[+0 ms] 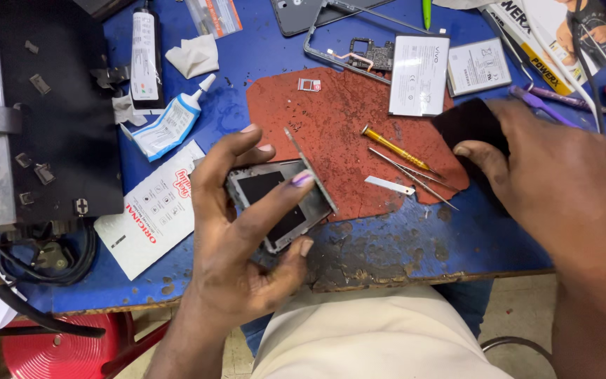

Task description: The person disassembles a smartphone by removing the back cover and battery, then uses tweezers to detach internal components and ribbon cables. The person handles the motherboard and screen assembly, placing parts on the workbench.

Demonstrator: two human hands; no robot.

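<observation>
**Two hands, one phone frame, one dark cloth**

Two bare hands work above a blue table [457,245] whose paint is chipped and scuffed near its front edge. The left hand [240,238] holds a phone frame [282,203], fingers curled round it: thumb across the top face, fingertips hooked under the lower edge. The frame is a flat metal rectangle, grey at the rim with a dark glossy panel inside. Its long axis runs from upper left to lower right, and its raised far edge tilts up toward the red mat [338,126]. It sits over the table's front edge, just left of centre.

The right hand [555,182] is closed on a dark cloth [468,126], thumb pressed against its lower side; the cloth looks soft and matte, held above the mat's right end.

On the rough, speckled, irregular mat lie a yellow-handled screwdriver [391,146], thin metal tweezers [415,179] and a small flat blade [389,184], all slanting down to the right. Beyond it rest two white batteries [419,74], rectangular and smooth, beside a bare phone shell [348,49]. Farther left lie a white glue tube [170,123] and a printed paper packet [152,207].
</observation>
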